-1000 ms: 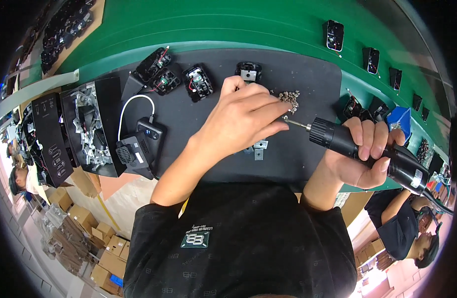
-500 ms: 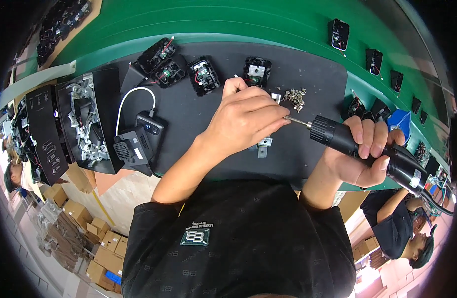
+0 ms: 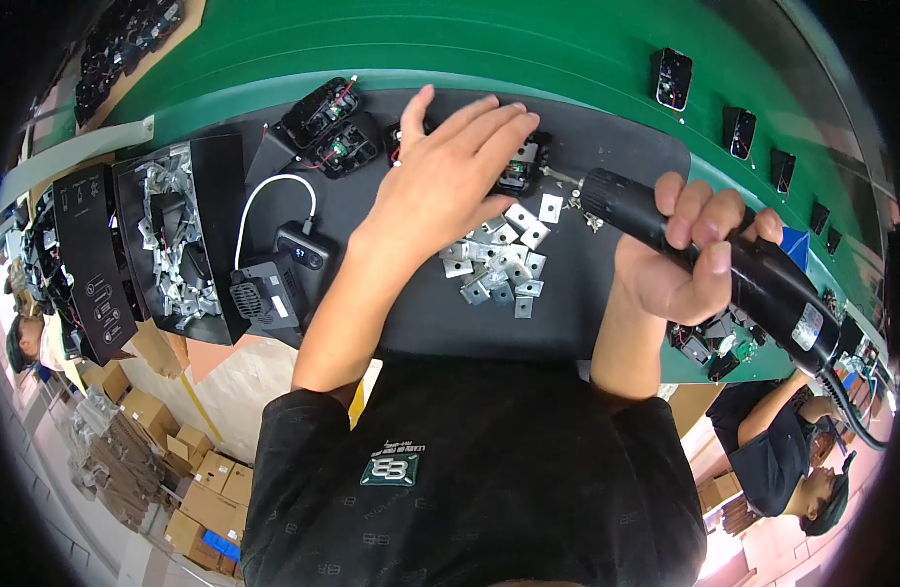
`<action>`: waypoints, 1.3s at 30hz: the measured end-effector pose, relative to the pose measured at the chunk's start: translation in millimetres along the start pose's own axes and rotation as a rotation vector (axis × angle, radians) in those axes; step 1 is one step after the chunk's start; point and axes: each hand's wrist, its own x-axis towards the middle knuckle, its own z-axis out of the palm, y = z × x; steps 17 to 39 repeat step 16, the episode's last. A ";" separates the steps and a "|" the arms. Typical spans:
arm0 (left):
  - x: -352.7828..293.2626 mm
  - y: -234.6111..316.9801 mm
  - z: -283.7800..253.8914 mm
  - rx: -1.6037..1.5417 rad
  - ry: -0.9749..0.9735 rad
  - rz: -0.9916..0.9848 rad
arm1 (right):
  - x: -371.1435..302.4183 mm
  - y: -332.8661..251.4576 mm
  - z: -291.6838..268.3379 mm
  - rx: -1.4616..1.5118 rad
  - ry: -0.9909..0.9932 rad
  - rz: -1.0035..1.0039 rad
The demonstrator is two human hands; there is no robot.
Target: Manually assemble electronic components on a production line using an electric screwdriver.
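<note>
My right hand is wrapped round a black electric screwdriver, its bit pointing left toward a black plastic housing and the screws beside it. My left hand lies palm down with fingers stretched and apart, above that housing and another black housing that it largely covers. Whether its fingers touch them I cannot tell. Just below this hand is a loose pile of small metal plates with holes. Small screws lie near the screwdriver tip, partly hidden by the tool.
Two open housings with red wires sit at the back left. A power bank with a white cable is beside a small black fan-like device. Left stands a black box of metal parts. More housings line the green surface at right.
My left hand has left the screwdriver tip, moved up and left, and spread its fingers over the housings. The screwdriver has shifted slightly up and left. The metal plate pile is now uncovered.
</note>
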 end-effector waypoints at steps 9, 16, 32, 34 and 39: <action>2.0 1.7 1.9 -0.093 0.018 -0.005 | -0.7 27.5 3.8 -0.028 0.014 -0.038; 3.3 1.2 2.5 -0.100 -0.006 -0.002 | -6.3 35.2 0.2 -0.057 -0.080 -0.055; 3.3 1.2 2.5 -0.100 -0.006 -0.002 | -6.3 35.2 0.2 -0.057 -0.080 -0.055; 3.3 1.2 2.5 -0.100 -0.006 -0.002 | -6.3 35.2 0.2 -0.057 -0.080 -0.055; 3.3 1.2 2.5 -0.100 -0.006 -0.002 | -6.3 35.2 0.2 -0.057 -0.080 -0.055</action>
